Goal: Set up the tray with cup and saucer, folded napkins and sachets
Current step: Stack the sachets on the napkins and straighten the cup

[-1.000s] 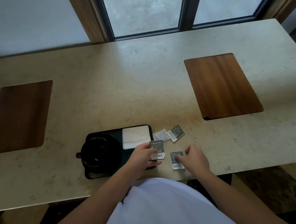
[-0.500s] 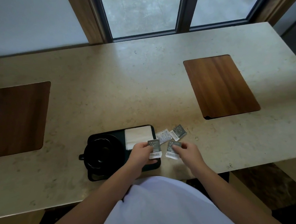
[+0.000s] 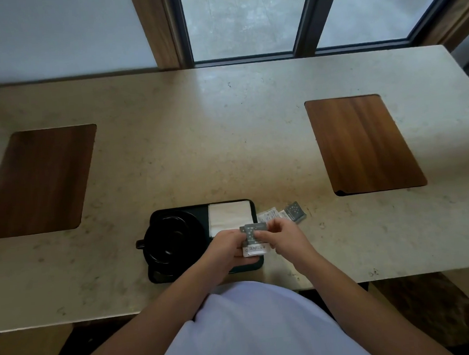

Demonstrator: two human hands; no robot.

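Cup (image 3: 174,240) and napkin (image 3: 229,218) sit on tray (image 3: 256,265). Left hand (image 3: 224,250) and right hand (image 3: 285,238) fingers pinch stacked sachets (image 3: 255,240); two more sachets (image 3: 285,215) remain on counter (image 3: 225,139).

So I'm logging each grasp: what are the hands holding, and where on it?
Both hands hold grey sachets above the tray: the left hand grips their left edge, the right hand pinches the right edge.
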